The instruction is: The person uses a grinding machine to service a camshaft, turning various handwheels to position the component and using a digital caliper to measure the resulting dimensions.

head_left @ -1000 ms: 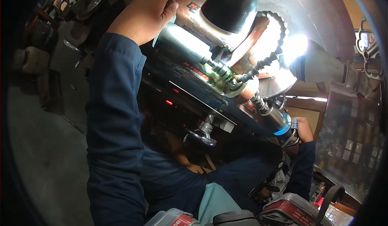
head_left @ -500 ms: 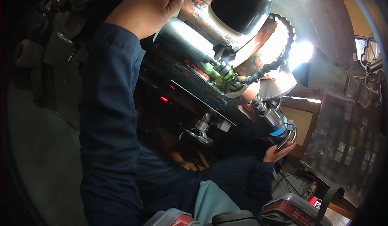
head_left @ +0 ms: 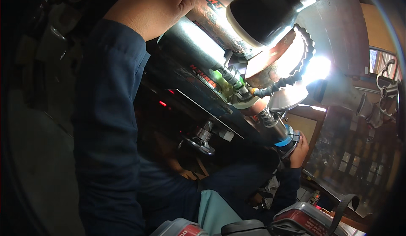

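At the upper left my left hand [head_left: 154, 8] is curled beside a dark metal cylinder [head_left: 192, 41] of a machine. Its thumb is bent in, and what the fingers close on is hidden. My right hand [head_left: 299, 151] is wrapped round a metal crank handle [head_left: 292, 149] at the lower right end of the machine's shaft, beside a blue ring [head_left: 284, 136]. Between the two hands runs a steel spindle with a coupling [head_left: 231, 77]. A black lamp [head_left: 264, 14] shines from above onto a round wheel guard [head_left: 270, 58] and a black segmented hose [head_left: 281, 84].
Below the spindle is a chrome handwheel [head_left: 201, 143]. Red lights [head_left: 163, 103] glow on the dark machine side. At the right stands a panel with small packets [head_left: 351, 160]. A clear-lidded case [head_left: 298, 215] and a strap [head_left: 344, 204] show at the lower edge.
My right hand has moved up and round to the right side of the crank handle, with its forearm now more upright. My left hand stays at the cylinder; the view has shifted slightly.
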`<state>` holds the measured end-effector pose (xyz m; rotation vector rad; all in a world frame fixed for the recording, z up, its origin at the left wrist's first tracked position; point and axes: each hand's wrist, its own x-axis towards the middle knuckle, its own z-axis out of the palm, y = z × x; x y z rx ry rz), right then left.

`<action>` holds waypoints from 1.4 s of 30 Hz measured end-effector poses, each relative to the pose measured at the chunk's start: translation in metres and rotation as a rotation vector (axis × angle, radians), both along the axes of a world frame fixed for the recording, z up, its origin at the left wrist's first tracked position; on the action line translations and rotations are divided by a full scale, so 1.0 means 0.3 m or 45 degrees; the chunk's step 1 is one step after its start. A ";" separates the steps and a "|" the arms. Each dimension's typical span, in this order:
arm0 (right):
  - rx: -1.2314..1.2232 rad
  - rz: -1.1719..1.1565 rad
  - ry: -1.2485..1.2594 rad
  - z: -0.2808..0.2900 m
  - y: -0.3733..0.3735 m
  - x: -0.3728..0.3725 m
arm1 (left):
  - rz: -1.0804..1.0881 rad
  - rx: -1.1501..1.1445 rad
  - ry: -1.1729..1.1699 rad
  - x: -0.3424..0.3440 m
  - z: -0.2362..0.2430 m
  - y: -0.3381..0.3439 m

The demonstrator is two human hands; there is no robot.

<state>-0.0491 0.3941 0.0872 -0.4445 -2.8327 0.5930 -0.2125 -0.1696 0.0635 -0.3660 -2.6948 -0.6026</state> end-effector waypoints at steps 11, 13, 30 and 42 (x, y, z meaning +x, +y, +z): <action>-0.390 -0.044 -0.496 0.039 0.061 -0.110 | 0.038 0.033 0.069 -0.009 -0.027 0.002; -0.398 -0.044 -0.559 0.060 0.024 -0.137 | 0.077 -0.020 0.096 -0.013 -0.034 -0.001; -0.378 0.168 -1.253 0.052 0.152 -0.305 | 0.084 -0.047 0.053 -0.014 -0.031 0.005; -0.020 0.038 -0.004 0.018 -0.049 0.050 | -0.077 0.180 0.196 0.030 -0.043 -0.064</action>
